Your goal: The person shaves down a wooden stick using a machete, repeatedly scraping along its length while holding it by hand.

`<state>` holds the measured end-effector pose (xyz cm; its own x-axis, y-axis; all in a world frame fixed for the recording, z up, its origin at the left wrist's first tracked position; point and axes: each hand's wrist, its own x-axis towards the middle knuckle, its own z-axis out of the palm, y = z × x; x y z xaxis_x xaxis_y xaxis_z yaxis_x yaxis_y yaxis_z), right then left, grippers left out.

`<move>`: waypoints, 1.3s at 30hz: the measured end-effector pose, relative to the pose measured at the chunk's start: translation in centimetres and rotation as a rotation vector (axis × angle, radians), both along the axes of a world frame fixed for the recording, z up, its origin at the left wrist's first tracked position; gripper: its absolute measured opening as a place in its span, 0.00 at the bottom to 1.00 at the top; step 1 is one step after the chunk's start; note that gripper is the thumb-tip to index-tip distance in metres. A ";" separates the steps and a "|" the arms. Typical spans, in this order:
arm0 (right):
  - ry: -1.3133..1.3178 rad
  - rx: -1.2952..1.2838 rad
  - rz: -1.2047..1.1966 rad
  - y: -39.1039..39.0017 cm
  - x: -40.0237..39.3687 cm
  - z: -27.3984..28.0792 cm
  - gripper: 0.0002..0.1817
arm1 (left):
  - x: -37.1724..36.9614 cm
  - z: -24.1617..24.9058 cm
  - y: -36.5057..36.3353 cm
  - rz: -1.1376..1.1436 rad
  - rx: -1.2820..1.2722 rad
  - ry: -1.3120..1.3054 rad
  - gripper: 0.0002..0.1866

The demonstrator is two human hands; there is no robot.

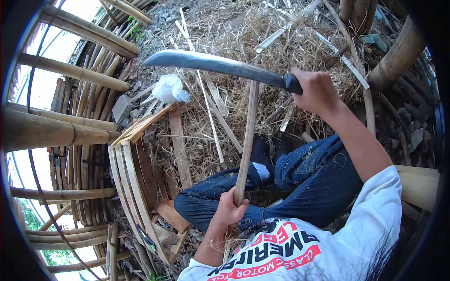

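Gripping the machete (pixel 211 63) by its dark handle, the right hand (pixel 315 91) holds it across the upper end of the wooden stick (pixel 248 140); the left hand (pixel 232 209) clasps the lower part, near the jeans (pixel 311 187).

Two o'clock: handle (pixel 293 84) mostly covered by right grip (pixel 317 90). Six o'clock: stick (pixel 251 131) partly covered by left grip (pixel 232 208). Nine o'clock: pole (pixel 42 129) cut off by edge. Five o'clock: shirt (pixel 363 213) likewise.
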<state>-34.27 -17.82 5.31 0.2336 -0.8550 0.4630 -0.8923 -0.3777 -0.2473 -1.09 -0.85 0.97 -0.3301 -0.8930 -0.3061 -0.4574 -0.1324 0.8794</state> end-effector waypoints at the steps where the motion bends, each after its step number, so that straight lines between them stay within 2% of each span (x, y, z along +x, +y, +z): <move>1: -0.049 0.074 -0.034 0.0 -0.1 -0.2 0.08 | 0.0 -0.3 -0.2 0.002 -0.020 0.015 0.11; 6: -0.069 0.069 -0.035 0.9 -0.5 0.4 0.05 | -0.2 -1.0 0.2 -0.034 -0.001 0.043 0.10; 9: -0.016 0.152 -0.206 -0.1 -0.9 0.6 0.05 | -1.1 0.7 -0.7 -0.037 -0.011 0.039 0.09; 10: -0.047 0.249 -0.258 -0.4 -1.2 0.4 0.08 | -1.5 1.4 -1.2 -0.012 -0.021 0.034 0.07; 11: -0.045 0.242 -0.259 -0.2 -1.4 0.5 0.08 | -1.8 1.7 -1.7 0.015 -0.035 0.033 0.10; 14: -0.184 0.327 -0.375 0.4 -2.0 0.9 0.10 | -1.1 0.2 -2.8 0.052 0.020 0.099 0.11; 15: -0.182 0.325 -0.371 0.4 -2.0 1.1 0.10 | -0.7 -0.8 -3.0 0.068 0.047 0.152 0.11; 17: -0.409 0.266 -0.318 0.8 -1.9 1.3 0.07 | -0.3 -2.0 -3.2 0.076 0.095 0.166 0.12; 19: -0.483 0.284 -0.296 0.8 -1.6 1.7 0.06 | -0.9 -1.5 -3.7 0.117 0.207 0.229 0.12; 23: -0.644 0.334 -0.172 1.1 -0.4 2.3 0.06 | -1.8 -1.1 -4.6 0.114 0.215 0.192 0.13; 26: -0.575 0.284 -0.070 1.3 0.2 2.0 0.07 | -2.7 -1.2 -5.0 0.106 0.133 0.156 0.12; 28: -0.447 0.176 0.043 1.4 0.1 1.1 0.10 | -3.6 -0.8 -5.0 0.049 -0.102 0.038 0.10; 29: -0.449 0.178 0.040 1.6 0.0 1.0 0.10 | -3.9 -0.7 -5.0 0.046 -0.100 0.037 0.10; 32: -0.089 0.114 0.117 2.4 0.6 1.8 0.13 | -4.6 0.0 -5.0 0.085 0.024 0.039 0.09; 34: -0.037 0.128 0.150 2.8 1.2 1.0 0.14 | -5.1 1.0 -5.0 0.126 0.209 0.064 0.07; 37: 0.063 0.113 0.202 2.8 1.8 0.3 0.13 | -5.3 1.6 -4.8 0.175 0.302 0.118 0.06; 39: 0.149 0.053 0.204 2.7 2.1 0.3 0.12 | -5.0 1.7 -4.7 0.150 0.252 0.092 0.05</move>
<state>-32.22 -15.16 5.59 0.4663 -0.8053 0.3662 -0.8269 -0.5439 -0.1431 -6.13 -5.56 2.63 -0.2368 -0.8334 -0.4994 -0.3361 -0.4120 0.8469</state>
